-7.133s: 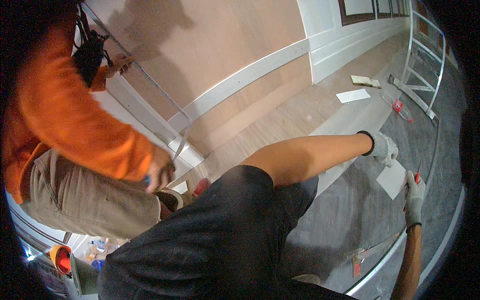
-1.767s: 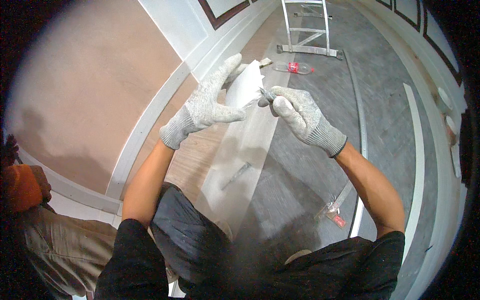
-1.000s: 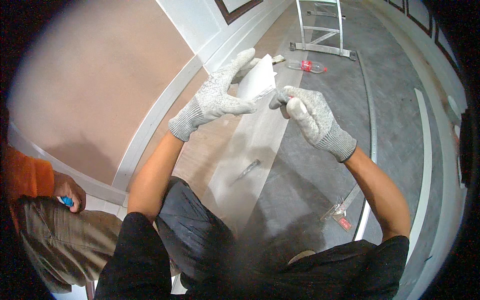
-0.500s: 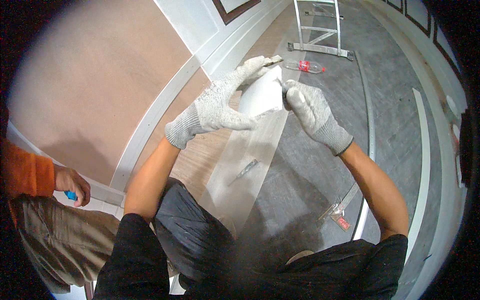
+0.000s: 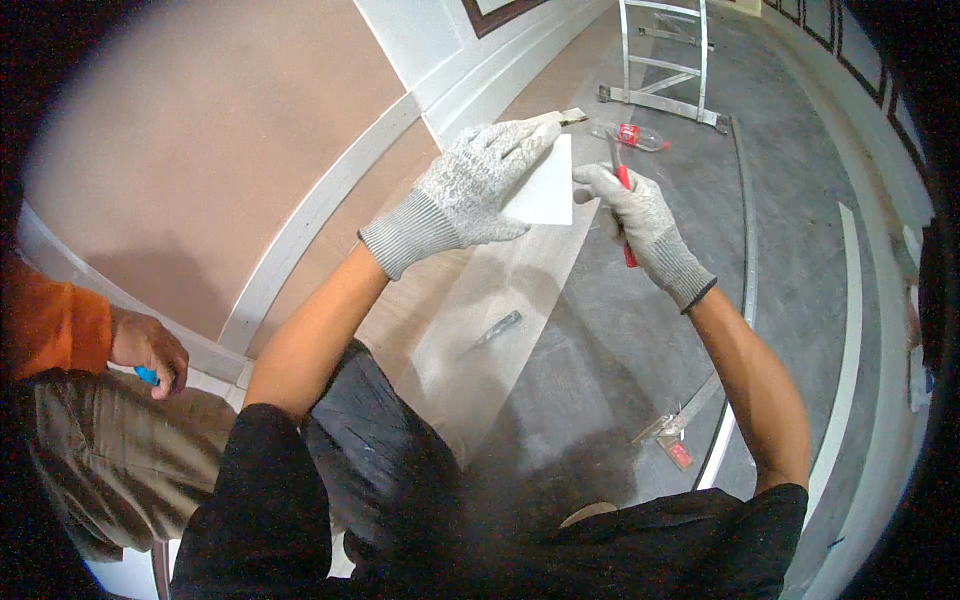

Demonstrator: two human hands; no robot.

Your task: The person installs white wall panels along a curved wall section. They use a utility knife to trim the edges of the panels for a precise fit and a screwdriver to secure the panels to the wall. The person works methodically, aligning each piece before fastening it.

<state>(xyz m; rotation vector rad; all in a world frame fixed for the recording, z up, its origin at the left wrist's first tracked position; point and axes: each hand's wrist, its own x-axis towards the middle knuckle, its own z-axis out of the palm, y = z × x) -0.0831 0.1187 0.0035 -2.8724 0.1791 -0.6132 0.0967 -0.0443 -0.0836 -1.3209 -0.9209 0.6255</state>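
Note:
My left hand (image 5: 470,190), in a pale grey knit glove, grips a flat white piece (image 5: 545,190) with a straight, clean right edge. Just past its fingertips shows the tip of a small tan and dark object (image 5: 573,116); whether the hand touches it I cannot tell. To the right of the white piece, my right hand (image 5: 645,212), gloved the same way, is closed round a red-handled knife (image 5: 623,178) with a grey upper end pointing away from me. The knife is apart from the white piece. Below, a grey pointed tool (image 5: 500,327) lies on the floor.
A plastic bottle (image 5: 640,137) lies beyond my hands, before a metal ladder (image 5: 665,100). Long strips (image 5: 848,300) and a square-like metal tool (image 5: 668,430) lie at right. At left, a co-worker's hand (image 5: 150,350) with an orange sleeve holds something blue.
My right hand has drawn back from the white piece's edge, and the red knife handle now shows in it. The white piece has turned flatter toward me. The whole view has shifted slightly.

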